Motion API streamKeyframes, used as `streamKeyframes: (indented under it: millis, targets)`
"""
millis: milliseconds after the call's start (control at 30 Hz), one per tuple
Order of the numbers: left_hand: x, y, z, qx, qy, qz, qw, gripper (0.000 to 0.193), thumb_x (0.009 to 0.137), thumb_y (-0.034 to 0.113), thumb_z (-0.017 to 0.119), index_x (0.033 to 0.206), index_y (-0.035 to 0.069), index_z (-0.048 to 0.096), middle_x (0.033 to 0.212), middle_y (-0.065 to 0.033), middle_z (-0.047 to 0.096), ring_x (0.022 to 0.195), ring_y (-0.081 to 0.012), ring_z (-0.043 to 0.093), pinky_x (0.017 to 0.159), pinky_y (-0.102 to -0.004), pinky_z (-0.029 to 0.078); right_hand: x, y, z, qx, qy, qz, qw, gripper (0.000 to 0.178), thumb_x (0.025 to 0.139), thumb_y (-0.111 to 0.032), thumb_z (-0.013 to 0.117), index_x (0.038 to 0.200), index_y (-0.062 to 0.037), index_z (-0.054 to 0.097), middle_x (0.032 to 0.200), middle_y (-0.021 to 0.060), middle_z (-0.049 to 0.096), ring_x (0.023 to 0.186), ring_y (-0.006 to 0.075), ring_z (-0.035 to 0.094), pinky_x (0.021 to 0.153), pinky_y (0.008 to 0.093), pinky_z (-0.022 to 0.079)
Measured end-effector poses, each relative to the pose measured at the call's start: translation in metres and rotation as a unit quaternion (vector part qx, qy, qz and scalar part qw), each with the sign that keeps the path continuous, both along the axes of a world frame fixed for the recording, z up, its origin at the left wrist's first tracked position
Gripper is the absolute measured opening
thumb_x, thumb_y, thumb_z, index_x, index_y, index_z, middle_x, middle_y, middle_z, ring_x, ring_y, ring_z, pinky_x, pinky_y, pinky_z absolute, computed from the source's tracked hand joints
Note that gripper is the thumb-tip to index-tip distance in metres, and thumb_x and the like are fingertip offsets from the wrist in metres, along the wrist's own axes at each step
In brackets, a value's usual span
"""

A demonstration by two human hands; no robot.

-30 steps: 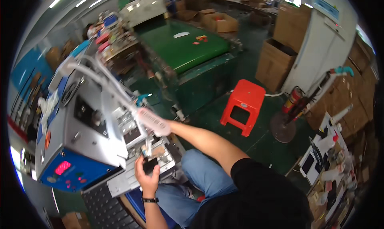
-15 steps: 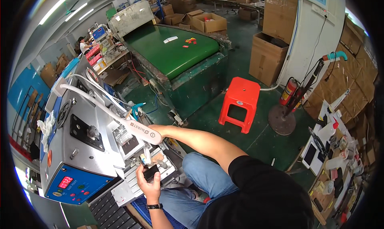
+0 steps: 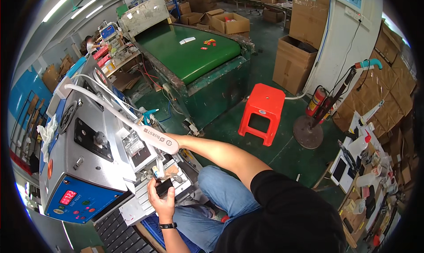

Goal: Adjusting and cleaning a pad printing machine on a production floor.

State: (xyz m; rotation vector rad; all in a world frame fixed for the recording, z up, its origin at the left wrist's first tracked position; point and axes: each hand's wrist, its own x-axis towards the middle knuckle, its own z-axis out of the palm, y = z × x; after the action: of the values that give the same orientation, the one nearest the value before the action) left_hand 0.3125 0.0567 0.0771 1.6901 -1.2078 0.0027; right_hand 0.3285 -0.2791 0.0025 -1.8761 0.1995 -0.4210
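Low in the head view, my left hand [image 3: 162, 204] holds a small black rectangular piece [image 3: 164, 188] between thumb and fingers, at the near side of a metal work fixture [image 3: 179, 179]. A dark band circles that wrist. My right arm [image 3: 216, 150] stretches across to the machine [image 3: 99, 164], a grey body with a blue control panel and red display. The flat head of a white bent-neck device [image 3: 157, 140] covers my right hand, so its fingers are hidden.
Black pieces [image 3: 117, 233] lie in rows below the machine. Beyond stands a green conveyor [image 3: 176, 54] with small red and white items on it. On the right are a red stool [image 3: 265, 100], a round-based stand [image 3: 309, 131] and a cluttered bench [image 3: 349, 209].
The whole view has shifted slightly. My left hand still holds the black piece, which is tilted a little differently. My right arm remains reached toward the machine.
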Motion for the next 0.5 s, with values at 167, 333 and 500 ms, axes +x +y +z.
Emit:
streamKeyframes:
  millis: [167, 333, 500]
  targets:
    - [0.0, 0.0, 0.0, 0.0, -0.001, -0.003, 1.0, 0.073, 0.091, 0.037, 0.088, 0.146, -0.004, 0.061, 0.133, -0.0182, 0.066, 0.118, -0.0331, 0.065, 0.108, -0.0451, 0.051, -0.02, 0.007, 0.011, -0.062, -0.07, 0.011, 0.996, 0.04, 0.104, -0.034, 0.071, 0.126, -0.0009, 0.079, 0.121, 0.0297, 0.079, 0.119, 0.0436, 0.076, 0.1, 0.0478, 0.058]
    - [0.001, -0.002, 0.003, 0.0, -0.017, -0.002, 1.0, 0.073, 0.092, 0.037, 0.088, 0.145, -0.005, 0.061, 0.134, -0.0184, 0.067, 0.12, -0.0326, 0.065, 0.109, -0.0445, 0.051, -0.016, 0.011, 0.009, -0.179, -0.059, -0.064, 0.98, 0.04, 0.106, -0.036, 0.069, 0.129, -0.0038, 0.078, 0.124, 0.0252, 0.078, 0.118, 0.0392, 0.075, 0.1, 0.0459, 0.058]
    - [-0.001, -0.002, 0.0, -0.021, 0.002, -0.002, 1.0, 0.074, 0.09, 0.033, 0.092, 0.147, -0.004, 0.063, 0.138, -0.0205, 0.068, 0.12, -0.0336, 0.069, 0.107, -0.0446, 0.055, -0.051, 0.007, 0.009, 0.135, -0.083, -0.152, 0.976, 0.03, 0.104, -0.029, 0.072, 0.116, -0.0049, 0.083, 0.104, 0.0055, 0.083, 0.091, 0.0147, 0.078, 0.083, 0.0366, 0.062]
